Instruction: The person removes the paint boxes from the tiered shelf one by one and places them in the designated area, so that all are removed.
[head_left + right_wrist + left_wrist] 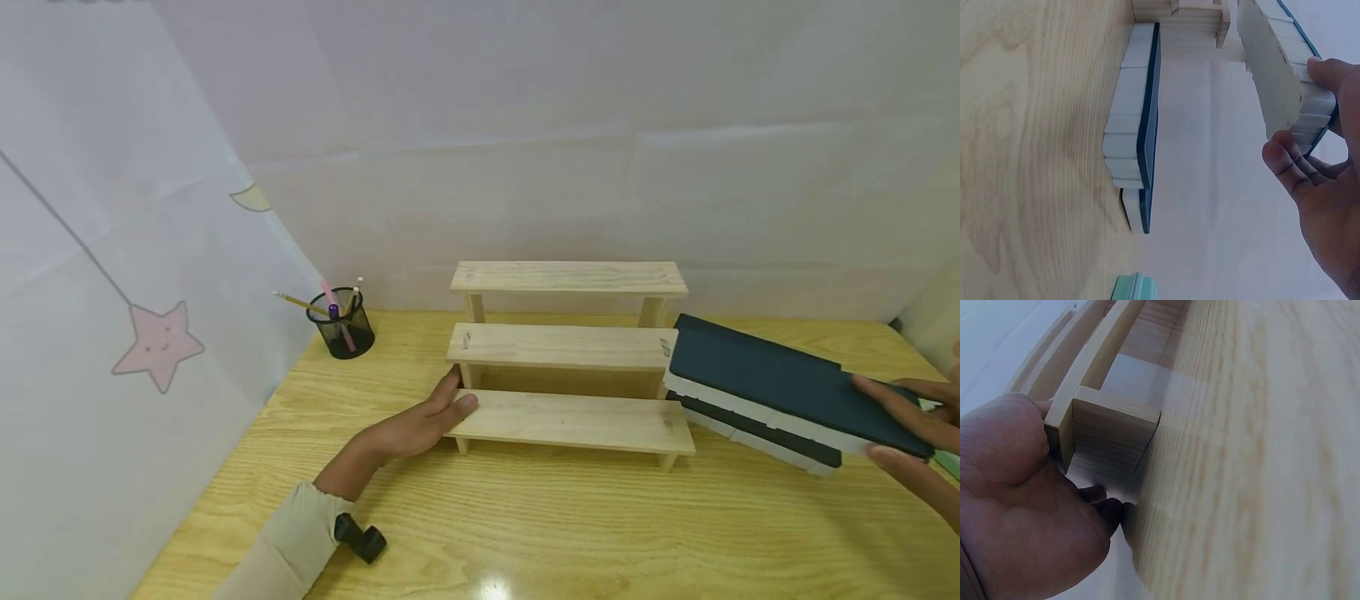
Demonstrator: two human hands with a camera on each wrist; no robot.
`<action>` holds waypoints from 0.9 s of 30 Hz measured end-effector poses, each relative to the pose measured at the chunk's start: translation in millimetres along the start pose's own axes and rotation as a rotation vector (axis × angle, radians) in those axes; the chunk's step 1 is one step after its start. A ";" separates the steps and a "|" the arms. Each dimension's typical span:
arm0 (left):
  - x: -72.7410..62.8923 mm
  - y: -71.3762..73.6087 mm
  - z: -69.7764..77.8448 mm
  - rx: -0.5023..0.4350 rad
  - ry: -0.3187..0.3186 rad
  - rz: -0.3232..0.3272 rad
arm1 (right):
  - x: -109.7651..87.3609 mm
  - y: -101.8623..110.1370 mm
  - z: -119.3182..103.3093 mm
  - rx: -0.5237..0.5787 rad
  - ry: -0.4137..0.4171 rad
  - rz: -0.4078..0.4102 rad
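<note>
A three-tier wooden stand [570, 421] stands on the table. My left hand [416, 425] grips the left end of its lowest tier, thumb on top and fingers round the side. In the left wrist view, the fingertips are partly in shadow beside the stand's leg [1116, 412]. At the right, my right hand [926, 423] holds the near end of a long box-like piece [765, 362] with a dark blue top and white ribbed sides. It is raised and tilted, its far end by the middle tier. Below it, a similar piece [1129, 119] lies on the table.
A black mesh pen cup [345, 329] with pencils and pens stands at the back left. In the right wrist view, a teal object [1135, 287] sits beyond the lower dark-and-white pieces. Behind the table hangs a pale sheet [525, 192] with a printed star.
</note>
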State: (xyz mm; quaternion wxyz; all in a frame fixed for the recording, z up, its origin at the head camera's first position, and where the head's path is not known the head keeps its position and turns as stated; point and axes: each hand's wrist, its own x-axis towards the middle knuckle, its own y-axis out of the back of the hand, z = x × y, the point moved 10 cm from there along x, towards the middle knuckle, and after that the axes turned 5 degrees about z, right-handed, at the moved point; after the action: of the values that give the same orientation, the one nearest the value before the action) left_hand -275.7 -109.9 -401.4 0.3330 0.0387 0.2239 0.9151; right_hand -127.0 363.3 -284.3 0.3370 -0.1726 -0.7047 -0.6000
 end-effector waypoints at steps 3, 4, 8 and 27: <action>0.4 -0.1 -0.4 -0.004 0.004 0.000 | -3.7 -4.7 11.7 -0.032 0.005 -0.047; 0.4 0.0 -0.5 -0.002 0.004 0.001 | -3.8 -4.8 14.7 -0.043 0.015 -0.049; 0.7 0.1 -1.7 0.002 0.011 0.005 | -6.5 -6.5 22.6 -0.046 0.039 -0.052; 3.3 0.4 -0.2 0.016 -0.021 0.010 | -51.4 -44.2 57.0 -0.103 -0.036 -0.242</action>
State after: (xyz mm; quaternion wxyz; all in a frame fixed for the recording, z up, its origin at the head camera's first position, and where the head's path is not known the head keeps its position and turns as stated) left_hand -278.6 -108.2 -401.7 0.3306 0.0519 0.2276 0.9145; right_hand -134.2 416.6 -354.7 0.2402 -0.1143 -0.6947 -0.6683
